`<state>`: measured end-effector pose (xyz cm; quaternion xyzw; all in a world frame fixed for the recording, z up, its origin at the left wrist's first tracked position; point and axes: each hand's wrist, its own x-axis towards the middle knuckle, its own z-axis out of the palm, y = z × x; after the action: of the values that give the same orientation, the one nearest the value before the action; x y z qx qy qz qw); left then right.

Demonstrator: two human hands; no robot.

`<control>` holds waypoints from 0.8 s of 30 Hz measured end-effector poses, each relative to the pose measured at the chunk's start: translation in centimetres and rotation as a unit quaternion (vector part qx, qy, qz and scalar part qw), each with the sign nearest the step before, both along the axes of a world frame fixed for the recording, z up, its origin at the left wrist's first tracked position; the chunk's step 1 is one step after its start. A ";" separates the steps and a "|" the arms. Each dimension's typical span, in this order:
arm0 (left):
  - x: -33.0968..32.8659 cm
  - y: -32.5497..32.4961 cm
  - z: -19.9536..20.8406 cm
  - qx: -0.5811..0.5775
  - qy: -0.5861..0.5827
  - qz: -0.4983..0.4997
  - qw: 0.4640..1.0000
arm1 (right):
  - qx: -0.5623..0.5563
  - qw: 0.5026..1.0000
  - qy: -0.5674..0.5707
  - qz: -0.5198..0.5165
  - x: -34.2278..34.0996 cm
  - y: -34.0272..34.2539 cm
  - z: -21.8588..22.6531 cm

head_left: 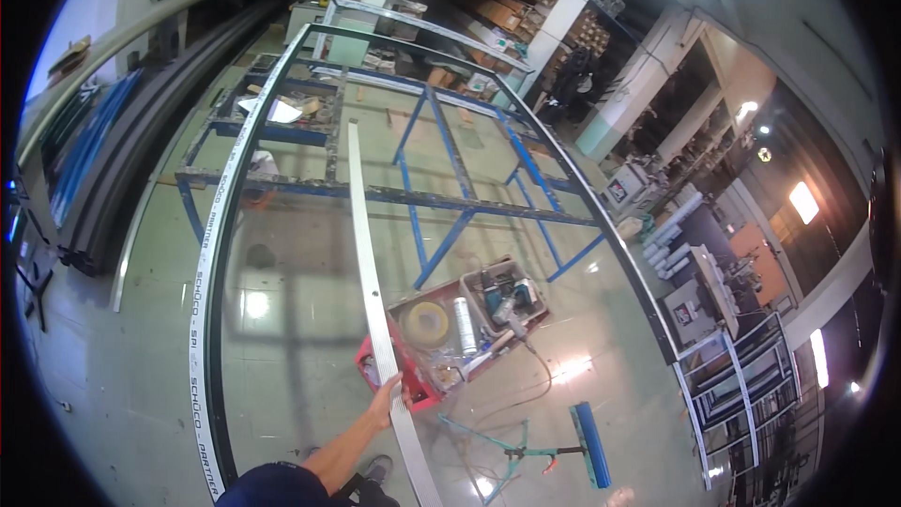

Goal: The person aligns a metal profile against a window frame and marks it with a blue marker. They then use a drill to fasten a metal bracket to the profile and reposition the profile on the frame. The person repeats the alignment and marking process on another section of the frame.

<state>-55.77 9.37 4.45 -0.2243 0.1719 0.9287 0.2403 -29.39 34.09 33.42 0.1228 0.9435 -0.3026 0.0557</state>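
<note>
My left hand (387,404) is closed around the lower part of a long, narrow silver metal profile (363,233). The profile runs away from me, its far end over the open middle of a large dark frame (225,216). White printed protective film covers the frame's left side. My right hand is out of view. Just beyond my left hand, partly behind the profile, a red tool tray (427,392) holds a tape roll (425,323), a white canister (465,326) and a grey bin (535,303) with teal power tools.
Blue steel trestles (441,202) stand under the large frame. A stand with a blue roller (589,446) is on the floor at the lower right, near a trailing cable (547,371). Long dark profiles (117,174) line the left, and smaller frames (741,385) lean at the right.
</note>
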 end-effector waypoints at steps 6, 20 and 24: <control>9.8 6.6 6.8 0.050 0.109 -0.073 0.990 | 0.214 0.969 0.122 -0.009 9.4 3.6 3.9; -3.3 -5.4 42.6 0.016 0.387 0.052 0.921 | 0.379 0.823 0.406 -0.117 11.2 11.2 6.3; -10.7 -19.9 45.5 0.146 0.474 0.145 0.856 | 0.456 0.796 0.382 -0.114 12.1 17.4 5.4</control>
<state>-66.50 -10.51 49.95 0.2587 0.0925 0.9613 0.0222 -17.28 51.47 38.84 0.1148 0.8960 0.1365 -0.4067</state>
